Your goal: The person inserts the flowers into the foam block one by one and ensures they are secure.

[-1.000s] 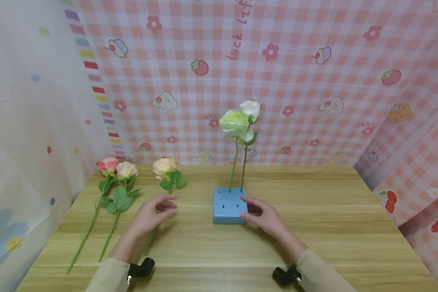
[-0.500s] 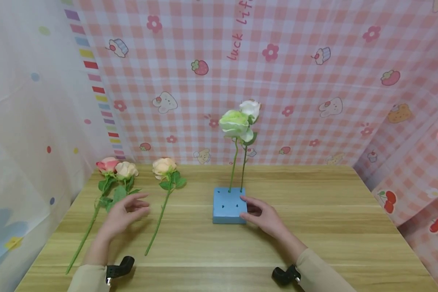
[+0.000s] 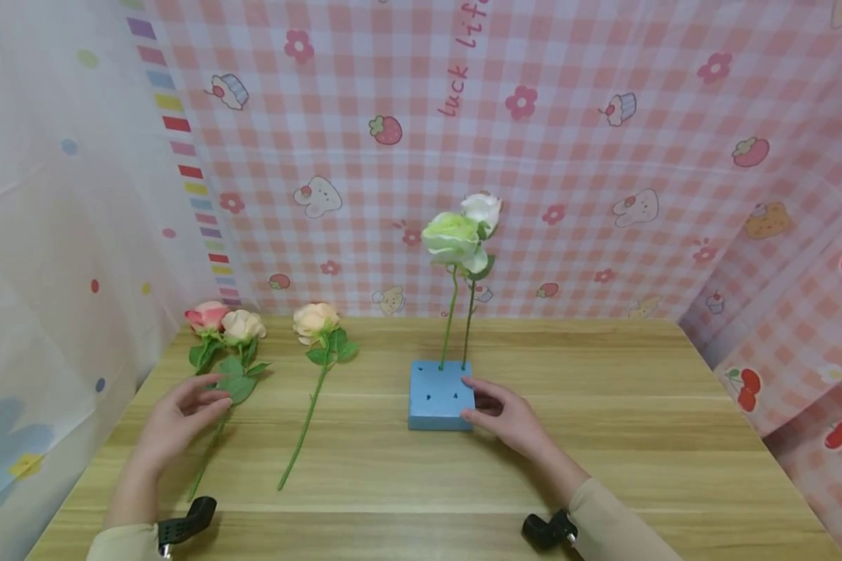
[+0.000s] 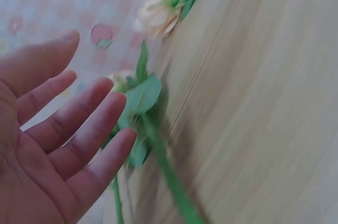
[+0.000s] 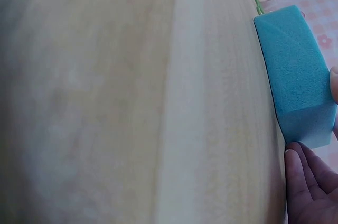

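Note:
My left hand [image 3: 182, 413], fingers parted and slightly bent, hovers over the stem side of a cream rose [image 3: 242, 327] at the left of the table. In the left wrist view its fingertips come close to the green leaves [image 4: 142, 97]; touching cannot be told. A pink rose [image 3: 206, 316] lies beside it, its stem mostly hidden by the hand. My right hand [image 3: 508, 417] holds the right side of a blue foam block [image 3: 438, 413] with thumb and fingers. A green-white rose [image 3: 452, 238] and a white rose [image 3: 482, 210] stand upright in the block's back holes.
A peach rose [image 3: 316, 321] lies between the left hand and the block, stem toward the front. Several small holes show in the block's top. A checked cloth [image 3: 568, 156] hangs behind the wooden table [image 3: 603, 421].
My left hand has moved left, away from the peach rose and over to the cream and pink roses. The right hand and the block have stayed in place.

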### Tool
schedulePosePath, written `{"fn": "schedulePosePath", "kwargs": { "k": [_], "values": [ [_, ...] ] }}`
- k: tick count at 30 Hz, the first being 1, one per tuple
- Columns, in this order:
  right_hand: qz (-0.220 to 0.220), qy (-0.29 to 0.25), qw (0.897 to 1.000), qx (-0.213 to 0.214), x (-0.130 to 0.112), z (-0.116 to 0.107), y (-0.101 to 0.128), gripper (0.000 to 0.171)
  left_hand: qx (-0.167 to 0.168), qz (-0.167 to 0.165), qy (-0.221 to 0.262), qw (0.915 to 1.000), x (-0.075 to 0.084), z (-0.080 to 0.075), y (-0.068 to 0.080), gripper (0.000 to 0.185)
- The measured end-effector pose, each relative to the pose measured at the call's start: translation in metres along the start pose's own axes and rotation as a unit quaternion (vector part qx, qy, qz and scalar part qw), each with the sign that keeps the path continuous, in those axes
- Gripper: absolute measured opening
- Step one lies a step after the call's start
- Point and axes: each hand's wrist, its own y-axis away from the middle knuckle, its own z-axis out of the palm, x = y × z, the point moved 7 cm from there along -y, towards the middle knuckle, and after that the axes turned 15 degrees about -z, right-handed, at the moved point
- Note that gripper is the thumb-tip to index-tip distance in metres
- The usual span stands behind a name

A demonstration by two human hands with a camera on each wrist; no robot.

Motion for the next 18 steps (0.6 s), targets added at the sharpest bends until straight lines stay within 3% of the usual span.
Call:
{"fn": "schedulePosePath", "kwargs": {
  "k": [12, 18],
  "values": [
    [-0.005, -0.003, 1.0, 0.001, -0.003, -0.001, 0.0, 0.052, 0.053, -0.015, 0.002, 0.9985, -0.018, -0.044, 0.01, 0.056],
    [0.001, -0.002, 1.0, 0.001, -0.003, 0.0, 0.0, 0.052, 0.072, -0.037, -0.042, 0.9958, -0.03, -0.056, 0.012, 0.062]
  ]
}}
